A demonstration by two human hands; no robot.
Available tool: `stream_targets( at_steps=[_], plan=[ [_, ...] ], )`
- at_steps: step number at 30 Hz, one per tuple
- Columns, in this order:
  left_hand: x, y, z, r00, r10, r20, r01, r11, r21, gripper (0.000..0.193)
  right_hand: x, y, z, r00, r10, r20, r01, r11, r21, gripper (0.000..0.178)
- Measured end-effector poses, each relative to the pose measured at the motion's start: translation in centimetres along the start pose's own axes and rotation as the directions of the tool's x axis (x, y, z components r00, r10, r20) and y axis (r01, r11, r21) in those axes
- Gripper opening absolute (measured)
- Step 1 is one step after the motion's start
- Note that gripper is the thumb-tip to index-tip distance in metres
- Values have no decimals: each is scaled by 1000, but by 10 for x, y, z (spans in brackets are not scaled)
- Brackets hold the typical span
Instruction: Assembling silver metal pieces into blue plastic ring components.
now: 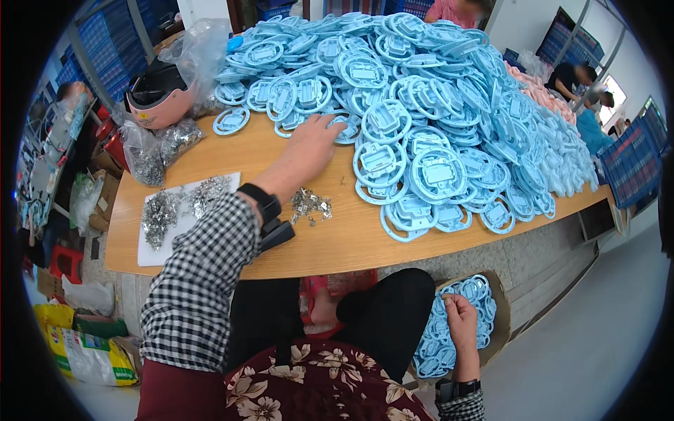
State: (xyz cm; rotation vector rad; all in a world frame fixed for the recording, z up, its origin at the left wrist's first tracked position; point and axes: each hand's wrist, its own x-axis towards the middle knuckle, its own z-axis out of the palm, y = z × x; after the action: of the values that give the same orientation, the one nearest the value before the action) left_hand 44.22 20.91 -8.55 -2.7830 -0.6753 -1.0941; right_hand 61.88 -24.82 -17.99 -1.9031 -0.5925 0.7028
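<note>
My left hand (314,144) reaches across the wooden table (337,242) with fingers spread, its fingertips touching a light blue round plastic part (347,129) at the foot of a big heap of the same parts (421,91). A small pile of shiny metal clips (309,205) lies just below that wrist. My right hand (460,318) hangs low beside my knee, over a cardboard box (500,309) of blue parts (435,347), fingers curled; what they hold, if anything, I cannot make out.
A white sheet (151,252) with more metal clips (160,214) lies at the table's left. Clear bags of clips (158,151) and a pink helmet (160,95) stand behind it. Other people (572,81) work at the far right. Bags (88,351) sit on the floor left.
</note>
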Motion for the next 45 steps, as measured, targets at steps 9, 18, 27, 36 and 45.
stream_targets(
  at_steps=[9, 18, 27, 36, 45],
  plan=[
    [-10, -3, -16, 867, 24, 498, -106, 985, 137, 31, -16, 24, -17, 996, 22, -83, -20, 999, 29, 17],
    [-35, -9, -79, 883, 268, 385, -271, 961, -48, 28, -3, -10, -3, 1000, 12, -28, -11, 999, 40, 17],
    [-20, 15, -77, 935, 273, 229, -250, 960, -125, 23, 2, -25, 11, 999, -36, 23, 35, 998, 44, 16],
    [-16, 1, -90, 899, 374, 230, -360, 927, -101, 17, -6, -19, 11, 1000, 11, 9, -12, 998, 65, 17],
    [-13, 16, -71, 905, 356, 233, -325, 932, -161, 16, -7, -30, 25, 998, -29, 50, 26, 998, 54, 18]
  ],
)
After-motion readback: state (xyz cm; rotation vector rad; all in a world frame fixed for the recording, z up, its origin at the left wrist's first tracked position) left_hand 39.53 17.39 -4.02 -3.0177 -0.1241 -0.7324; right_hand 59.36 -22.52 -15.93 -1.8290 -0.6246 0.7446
